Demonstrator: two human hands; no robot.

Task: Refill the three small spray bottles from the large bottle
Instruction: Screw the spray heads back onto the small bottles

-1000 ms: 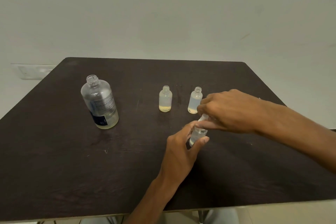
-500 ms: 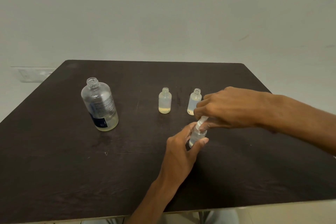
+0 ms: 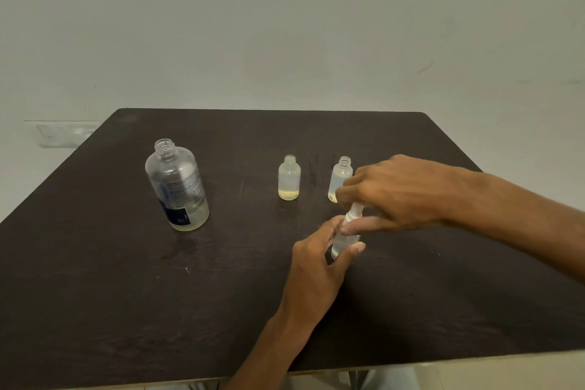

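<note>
The large clear bottle (image 3: 177,188) stands uncapped at the left of the dark table (image 3: 126,294), with a little pale liquid at its bottom. Two small bottles stand open in the middle: one (image 3: 289,178) with a yellowish layer of liquid, another (image 3: 340,177) partly hidden behind my right hand. My left hand (image 3: 319,258) grips the body of a third small spray bottle (image 3: 343,239). My right hand (image 3: 395,191) pinches that bottle's white spray top (image 3: 354,212) from above.
The table's far edge meets a plain pale wall. A white wall plate (image 3: 60,134) sits low on the wall at the left. The near table edge runs along the bottom of the view.
My right hand's fingers have shifted slightly around the spray top while my left hand keeps the small bottle in place. The other bottles have not moved.
</note>
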